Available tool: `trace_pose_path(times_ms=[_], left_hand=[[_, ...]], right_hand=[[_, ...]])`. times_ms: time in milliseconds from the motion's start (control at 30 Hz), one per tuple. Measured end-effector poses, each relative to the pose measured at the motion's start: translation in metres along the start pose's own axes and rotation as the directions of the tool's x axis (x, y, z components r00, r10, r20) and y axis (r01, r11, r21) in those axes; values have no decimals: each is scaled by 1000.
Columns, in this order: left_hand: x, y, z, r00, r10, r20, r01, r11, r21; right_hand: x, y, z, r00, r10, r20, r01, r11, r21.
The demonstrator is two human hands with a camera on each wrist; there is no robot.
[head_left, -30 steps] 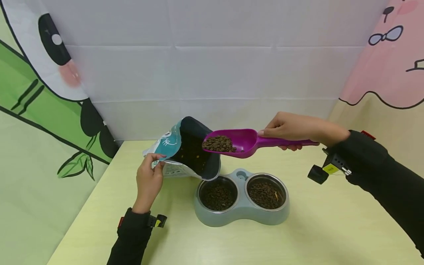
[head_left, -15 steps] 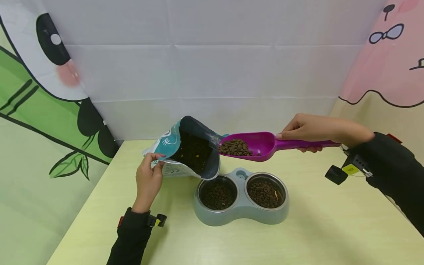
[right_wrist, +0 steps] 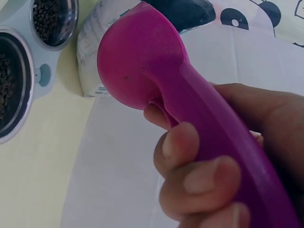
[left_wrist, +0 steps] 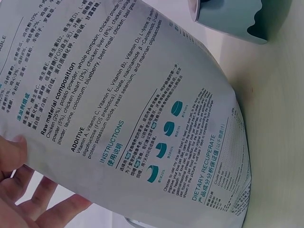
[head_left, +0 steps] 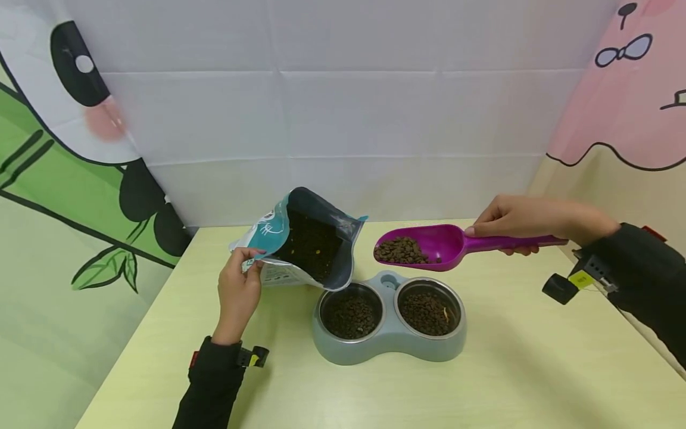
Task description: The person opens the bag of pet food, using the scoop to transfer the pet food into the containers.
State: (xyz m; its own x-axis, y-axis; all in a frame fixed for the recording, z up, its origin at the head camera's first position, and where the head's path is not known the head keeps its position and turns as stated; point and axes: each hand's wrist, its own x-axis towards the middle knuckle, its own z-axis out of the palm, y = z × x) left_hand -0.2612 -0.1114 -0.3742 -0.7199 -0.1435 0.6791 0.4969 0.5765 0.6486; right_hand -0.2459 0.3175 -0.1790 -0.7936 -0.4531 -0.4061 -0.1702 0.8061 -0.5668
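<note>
My left hand (head_left: pixel 239 292) pinches the edge of a white and teal pet food bag (head_left: pixel 273 229), which leans with its wide mouth toward the right; dark kibble shows deep inside. Printed text covers the bag's side in the left wrist view. My right hand (head_left: pixel 522 220) grips the handle of a purple scoop (head_left: pixel 439 243), fingers wrapped beneath it and thumb on top. Brown kibble (head_left: pixel 402 250) lies toward the scoop's front end. Below the scoop and bag stands a grey-blue double feeder (head_left: pixel 388 348) with two steel bowls, each holding kibble.
The feeder rests on a pale wooden table (head_left: pixel 300 393). A white cloth backdrop (head_left: pixel 348 119) rises behind the table's far edge, with cartoon animals printed at both sides. The bag's lower lip overlaps the left bowl's rim in the head view.
My right hand has drawn the loaded scoop rightward and slightly down, away from the bag's mouth. The left hand and bag have stayed nearly still.
</note>
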Motion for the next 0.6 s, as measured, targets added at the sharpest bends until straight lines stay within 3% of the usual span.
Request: trace_pose_path(times_ms=[600], left_hand=[[-4,-7,-18,1000,2,25,-1,999,-36]], right_hand=[[40,-8,56,995,18,100,-17,1000,-15]])
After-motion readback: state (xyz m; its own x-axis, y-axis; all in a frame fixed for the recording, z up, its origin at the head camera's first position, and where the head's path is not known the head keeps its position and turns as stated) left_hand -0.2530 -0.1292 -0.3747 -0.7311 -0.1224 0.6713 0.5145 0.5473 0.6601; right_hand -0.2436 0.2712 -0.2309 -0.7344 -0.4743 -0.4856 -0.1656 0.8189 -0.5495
